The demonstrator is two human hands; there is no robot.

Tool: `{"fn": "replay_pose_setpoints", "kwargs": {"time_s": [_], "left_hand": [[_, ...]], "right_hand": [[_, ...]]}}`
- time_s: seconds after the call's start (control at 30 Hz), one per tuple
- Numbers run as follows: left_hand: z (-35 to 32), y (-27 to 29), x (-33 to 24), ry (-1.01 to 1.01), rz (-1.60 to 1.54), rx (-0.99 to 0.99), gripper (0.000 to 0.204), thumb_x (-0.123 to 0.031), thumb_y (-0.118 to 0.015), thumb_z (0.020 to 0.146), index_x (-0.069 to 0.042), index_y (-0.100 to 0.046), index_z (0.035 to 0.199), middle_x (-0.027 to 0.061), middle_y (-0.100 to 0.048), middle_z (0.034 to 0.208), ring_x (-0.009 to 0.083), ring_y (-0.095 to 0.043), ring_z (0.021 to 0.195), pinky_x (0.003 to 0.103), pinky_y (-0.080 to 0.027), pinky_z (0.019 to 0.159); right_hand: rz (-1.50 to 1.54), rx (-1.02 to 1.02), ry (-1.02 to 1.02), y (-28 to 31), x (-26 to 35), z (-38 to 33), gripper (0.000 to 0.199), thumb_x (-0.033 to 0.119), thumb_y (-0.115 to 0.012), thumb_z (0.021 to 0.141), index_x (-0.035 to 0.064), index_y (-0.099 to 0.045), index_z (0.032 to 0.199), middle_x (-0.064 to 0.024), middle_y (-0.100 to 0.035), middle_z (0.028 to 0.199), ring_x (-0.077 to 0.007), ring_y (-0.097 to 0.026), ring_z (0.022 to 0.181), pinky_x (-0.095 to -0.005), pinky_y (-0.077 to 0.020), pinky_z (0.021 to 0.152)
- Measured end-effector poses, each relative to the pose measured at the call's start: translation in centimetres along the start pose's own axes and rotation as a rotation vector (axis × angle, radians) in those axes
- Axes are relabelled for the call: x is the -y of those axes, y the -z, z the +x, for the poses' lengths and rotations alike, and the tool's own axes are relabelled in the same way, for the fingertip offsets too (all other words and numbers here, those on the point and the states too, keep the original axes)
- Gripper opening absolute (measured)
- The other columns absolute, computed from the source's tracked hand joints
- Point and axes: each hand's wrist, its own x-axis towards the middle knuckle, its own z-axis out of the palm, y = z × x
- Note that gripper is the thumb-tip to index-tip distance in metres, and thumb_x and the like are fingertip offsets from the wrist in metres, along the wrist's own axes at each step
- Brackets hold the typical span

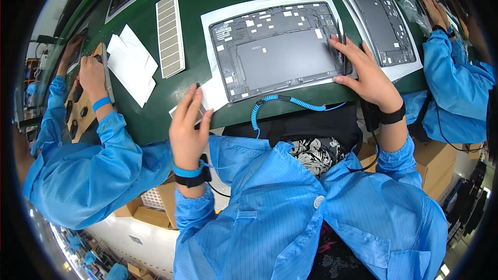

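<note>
A dark grey tablet back shell (282,67) lies on a white sheet in front of me, with many small white patches on its inside. My right hand (365,75) rests at its right edge, index finger touching the shell. Thin black tweezers (342,46) run upright within that hand's grip, partly hidden by the fingers. My left hand (188,129) is near the table's front edge, left of the shell. Its fingers are stretched, with the thumb apart. A tiny dark piece (197,86) shows at a fingertip; whether it is stuck there cannot be made out.
A strip card of beige labels (170,36) and loose white sheets (132,62) lie to the left. Another grey shell (376,21) is at the right. A coiled blue cord (257,111) hangs along the front edge. Co-workers' arms (111,140) work on both sides.
</note>
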Motion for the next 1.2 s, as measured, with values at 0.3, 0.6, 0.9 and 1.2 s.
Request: {"fn": "replay_pose_setpoints", "kwargs": {"time_s": [0.3, 0.6, 0.9, 1.2], "left_hand": [[3.1, 1.2, 0.3, -0.059, -0.065, 0.092, 0.056, -0.006, -0.071, 0.082, -0.005, -0.056, 0.135, 0.0158, -0.045, 0.148, 0.0366, -0.037, 0.141, 0.041, -0.038, 0.11], [0.6, -1.2, -1.9, 0.13, 0.184, 0.021, 0.051, -0.018, -0.067, 0.089, -0.005, -0.055, 0.137, 0.0193, -0.044, 0.148, 0.0399, -0.039, 0.138, 0.044, -0.034, 0.112], [0.3, -1.4, -1.2, 0.21, 0.18, -0.073, 0.052, -0.018, -0.065, 0.087, -0.007, -0.055, 0.137, 0.0149, -0.047, 0.146, 0.0377, -0.038, 0.139, 0.056, -0.022, 0.115], [0.1, -0.9, -0.4, 0.287, 0.193, -0.097, 0.041, -0.019, -0.068, 0.089, -0.006, -0.064, 0.128, 0.0131, -0.055, 0.14, 0.0356, -0.046, 0.135, 0.049, -0.033, 0.112]], "right_hand": [[0.313, -0.126, -0.01, 2.3, 1.3, -0.1, 0.08, 0.007, -0.078, 0.074, 0.0094, -0.042, 0.145, -0.011, -0.046, 0.149, -0.0337, -0.032, 0.144, -0.0402, -0.0297, 0.116], [1.27, -0.085, -0.133, -2.5, 11.5, 1.0, 0.022, 0.016, -0.057, 0.1, 0.0007, -0.067, 0.112, -0.0034, -0.063, 0.076, -0.0074, -0.057, 0.061, -0.0219, -0.0454, 0.053], [1.0, -0.098, 0.005, -8.3, 17.2, 11.1, 0.019, 0.014, -0.063, 0.088, -0.0047, -0.065, 0.089, -0.0099, -0.066, 0.063, -0.0106, -0.062, 0.056, -0.0263, -0.0464, 0.051], [0.949, 0.023, -0.1, -9.5, 17.0, 11.7, 0.015, 0.013, -0.063, 0.091, -0.0024, -0.065, 0.092, -0.0029, -0.063, 0.07, -0.0055, -0.057, 0.063, -0.0232, -0.045, 0.055]]}}
